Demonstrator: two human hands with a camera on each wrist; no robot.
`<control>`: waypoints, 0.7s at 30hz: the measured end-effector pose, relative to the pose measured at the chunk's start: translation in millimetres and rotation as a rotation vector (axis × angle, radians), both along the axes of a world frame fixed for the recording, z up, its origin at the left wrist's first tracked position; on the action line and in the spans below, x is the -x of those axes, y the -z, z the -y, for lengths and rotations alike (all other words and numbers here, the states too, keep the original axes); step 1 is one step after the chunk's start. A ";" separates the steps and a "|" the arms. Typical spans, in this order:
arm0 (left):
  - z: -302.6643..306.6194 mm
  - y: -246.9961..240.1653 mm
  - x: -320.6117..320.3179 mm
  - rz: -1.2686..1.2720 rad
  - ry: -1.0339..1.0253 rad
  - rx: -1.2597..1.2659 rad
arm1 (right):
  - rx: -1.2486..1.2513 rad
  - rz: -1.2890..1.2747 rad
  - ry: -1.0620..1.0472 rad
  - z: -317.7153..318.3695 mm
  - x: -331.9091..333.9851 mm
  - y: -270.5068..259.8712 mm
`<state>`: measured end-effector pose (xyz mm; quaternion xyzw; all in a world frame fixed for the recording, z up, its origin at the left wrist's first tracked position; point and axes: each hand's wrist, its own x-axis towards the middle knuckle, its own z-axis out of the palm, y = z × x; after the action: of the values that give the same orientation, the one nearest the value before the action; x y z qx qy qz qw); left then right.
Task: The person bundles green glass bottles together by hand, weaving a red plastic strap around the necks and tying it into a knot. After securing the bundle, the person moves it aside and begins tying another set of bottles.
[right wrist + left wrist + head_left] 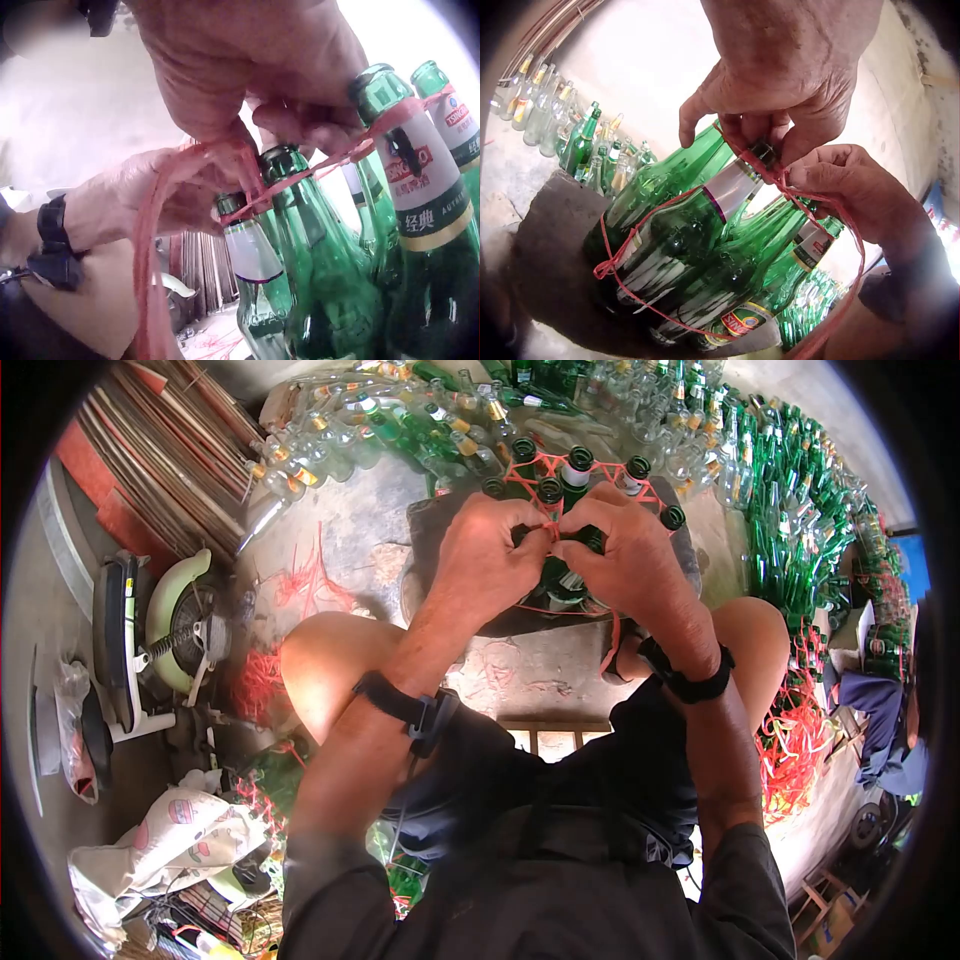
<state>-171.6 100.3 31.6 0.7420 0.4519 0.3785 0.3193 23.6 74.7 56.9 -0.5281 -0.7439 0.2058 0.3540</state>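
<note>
Over a cluster of green glass beer bottles [671, 244], my left hand [490, 545] and right hand [630, 550] meet at the bottle necks. Both pinch red plastic twine [154, 217] between thumb and fingers, with their fingertips close together. The twine runs from neck to neck around the group, and a long tail hangs from the hands. Lower down, another strand circles the bottle bodies, with a small knot [604, 268] on one side. The bottles stand upright on a dark block-like support [544, 232] between the person's knees. Fingers partly hide the crossing of the strands.
Many green and clear bottles [785, 510] are massed at the back and right. Loose red twine lies in a heap [795, 760] on the right and in scraps [315, 585] on the left floor. Long boards [165, 445] lean at the back left, near a wheel [185, 625].
</note>
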 end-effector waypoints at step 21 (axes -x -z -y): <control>-1.3 3.4 -0.2 0.085 -0.005 0.107 | -0.046 0.028 0.051 4.2 6.2 2.9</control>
<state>-171.4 101.7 28.2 0.7061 0.4593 0.3857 0.3764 17.4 70.5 54.1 -0.5413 -0.7397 0.1721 0.3609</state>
